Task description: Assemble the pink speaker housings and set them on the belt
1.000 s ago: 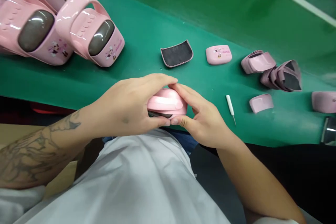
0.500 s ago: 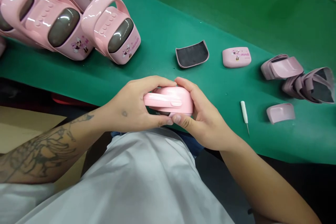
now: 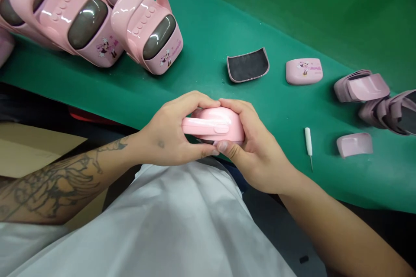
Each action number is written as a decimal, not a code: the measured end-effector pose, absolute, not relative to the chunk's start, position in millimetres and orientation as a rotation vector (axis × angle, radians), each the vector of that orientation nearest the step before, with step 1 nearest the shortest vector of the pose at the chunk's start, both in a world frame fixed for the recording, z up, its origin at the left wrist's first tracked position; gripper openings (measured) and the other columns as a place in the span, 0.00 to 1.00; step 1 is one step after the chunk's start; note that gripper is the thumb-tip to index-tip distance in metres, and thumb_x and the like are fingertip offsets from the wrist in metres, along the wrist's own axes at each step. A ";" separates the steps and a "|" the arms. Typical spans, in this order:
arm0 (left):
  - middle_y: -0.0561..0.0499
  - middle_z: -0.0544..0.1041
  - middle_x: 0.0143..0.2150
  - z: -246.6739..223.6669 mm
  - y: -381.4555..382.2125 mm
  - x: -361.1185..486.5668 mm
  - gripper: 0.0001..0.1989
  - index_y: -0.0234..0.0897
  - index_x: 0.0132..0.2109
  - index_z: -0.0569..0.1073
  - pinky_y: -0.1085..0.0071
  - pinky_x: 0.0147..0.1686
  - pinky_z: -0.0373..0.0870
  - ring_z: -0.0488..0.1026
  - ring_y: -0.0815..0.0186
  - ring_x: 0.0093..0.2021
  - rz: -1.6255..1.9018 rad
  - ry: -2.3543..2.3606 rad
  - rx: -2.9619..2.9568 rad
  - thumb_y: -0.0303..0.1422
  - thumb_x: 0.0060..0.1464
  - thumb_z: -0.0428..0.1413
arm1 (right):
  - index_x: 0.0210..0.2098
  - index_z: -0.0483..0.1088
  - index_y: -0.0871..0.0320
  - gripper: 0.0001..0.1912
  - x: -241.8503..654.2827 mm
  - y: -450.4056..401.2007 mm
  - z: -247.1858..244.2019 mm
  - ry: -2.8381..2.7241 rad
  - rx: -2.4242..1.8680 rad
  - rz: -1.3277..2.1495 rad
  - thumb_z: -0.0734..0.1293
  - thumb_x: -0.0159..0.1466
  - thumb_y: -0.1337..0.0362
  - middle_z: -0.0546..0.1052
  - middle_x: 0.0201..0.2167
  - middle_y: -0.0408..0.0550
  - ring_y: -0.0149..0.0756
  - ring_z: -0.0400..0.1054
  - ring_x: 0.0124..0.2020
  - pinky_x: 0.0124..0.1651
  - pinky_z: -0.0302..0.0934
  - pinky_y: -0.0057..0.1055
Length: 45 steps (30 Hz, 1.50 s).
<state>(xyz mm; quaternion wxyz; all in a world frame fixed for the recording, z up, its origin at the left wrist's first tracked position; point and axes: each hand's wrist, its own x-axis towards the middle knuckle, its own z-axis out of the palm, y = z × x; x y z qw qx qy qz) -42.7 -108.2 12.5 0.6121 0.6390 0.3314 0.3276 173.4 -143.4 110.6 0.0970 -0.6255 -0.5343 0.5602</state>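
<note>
- Head view: a person's left hand (image 3: 177,132) curves into a half-closed C at the handle end of a glossy pink case (image 3: 227,123), fingers along the far side and thumb along the near side.
- Right hand (image 3: 260,151) cups the opposite, rounded end, partly closed, its index finger arched over the far side and its thumb pressed to the near lower edge.
- Fingertips of the 2 hands meet or nearly meet on the far side, and the 2 thumbs come together on the near side; the other fingers of both hands are largely hidden.
- Held between both palms, the case shows its handle (image 3: 199,126) toward the left hand, with a strip of dark surface below; whether it touches the green table (image 3: 201,52) cannot be told.
- Beyond the hands, 1 curved shell with a dark inside (image 3: 248,69) lies near 1 pink cover printed with a cartoon figure (image 3: 304,72).
- Right of them, nested pink shells (image 3: 364,87) sit in 2 adjoining groups, near 1 small curved pink piece (image 3: 355,145) and 1 white-handled tool (image 3: 308,140) with a thin metal shaft.
- Upper left, more pink cases with handles (image 3: 147,26) crowd the tabletop, dark oval panels facing up.
</note>
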 end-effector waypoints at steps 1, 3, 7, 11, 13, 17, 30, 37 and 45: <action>0.46 0.83 0.54 13.5 -108.1 -41.7 0.29 0.41 0.58 0.76 0.60 0.46 0.81 0.82 0.57 0.50 0.740 0.774 1.497 0.47 0.56 0.74 | 0.73 0.62 0.55 0.36 174.3 -142.6 111.3 -1.563 -1.859 1.677 0.71 0.72 0.49 0.65 0.75 0.53 0.39 0.63 0.76 0.86 0.61 0.45; 0.45 0.83 0.54 14.8 -107.5 -39.0 0.27 0.41 0.58 0.76 0.59 0.47 0.80 0.82 0.56 0.50 0.740 0.772 1.547 0.44 0.57 0.72 | 0.72 0.63 0.56 0.35 177.0 -141.4 112.8 -1.558 -1.863 1.671 0.71 0.72 0.49 0.66 0.74 0.54 0.39 0.64 0.76 0.86 0.61 0.46; 0.45 0.83 0.51 13.9 -106.4 -33.0 0.24 0.42 0.58 0.77 0.58 0.49 0.79 0.82 0.55 0.49 0.852 0.718 1.633 0.45 0.59 0.71 | 0.74 0.62 0.58 0.38 185.0 -137.5 116.7 -1.771 -1.834 1.567 0.72 0.71 0.47 0.67 0.74 0.55 0.41 0.63 0.77 0.85 0.62 0.46; 0.44 0.83 0.52 15.7 -104.3 -29.2 0.26 0.42 0.58 0.77 0.57 0.49 0.78 0.81 0.53 0.51 0.772 0.716 1.676 0.49 0.58 0.70 | 0.72 0.64 0.58 0.35 191.0 -127.8 125.3 -2.072 -1.799 1.484 0.73 0.70 0.52 0.71 0.71 0.55 0.42 0.67 0.73 0.79 0.69 0.46; 0.44 0.82 0.52 18.5 -102.5 -28.1 0.28 0.41 0.57 0.76 0.58 0.47 0.76 0.80 0.53 0.50 0.704 0.710 1.699 0.50 0.57 0.71 | 0.68 0.66 0.57 0.32 192.1 -123.0 129.6 -2.125 -1.799 1.485 0.74 0.69 0.56 0.72 0.70 0.54 0.41 0.70 0.70 0.75 0.72 0.44; 0.45 0.81 0.49 23.7 -100.0 -26.8 0.26 0.40 0.54 0.75 0.62 0.40 0.71 0.79 0.56 0.45 0.652 0.696 1.737 0.50 0.58 0.71 | 0.66 0.66 0.58 0.31 194.1 -121.4 131.5 -2.213 -1.767 1.444 0.74 0.67 0.61 0.74 0.66 0.54 0.41 0.71 0.67 0.69 0.75 0.43; 0.46 0.82 0.48 32.3 -103.8 -16.6 0.22 0.39 0.52 0.74 0.63 0.40 0.71 0.81 0.59 0.44 0.748 0.812 1.729 0.46 0.61 0.70 | 0.72 0.64 0.64 0.31 201.4 -139.6 110.6 -2.220 -1.585 1.159 0.68 0.73 0.59 0.73 0.67 0.59 0.37 0.69 0.68 0.74 0.72 0.38; 0.47 0.83 0.52 21.2 -94.3 -29.9 0.30 0.39 0.56 0.78 0.65 0.42 0.73 0.82 0.58 0.47 0.594 0.812 1.656 0.54 0.56 0.72 | 0.78 0.59 0.63 0.40 210.2 -137.1 106.0 -2.266 -1.568 1.240 0.70 0.74 0.51 0.68 0.75 0.56 0.36 0.65 0.77 0.82 0.67 0.39; 0.46 0.76 0.64 20.9 -82.0 -39.3 0.43 0.43 0.68 0.72 0.63 0.52 0.77 0.79 0.53 0.60 0.408 0.689 1.645 0.47 0.49 0.77 | 0.79 0.57 0.57 0.48 213.8 -144.7 105.7 -2.221 -1.597 1.286 0.75 0.69 0.45 0.66 0.76 0.54 0.38 0.64 0.78 0.82 0.66 0.40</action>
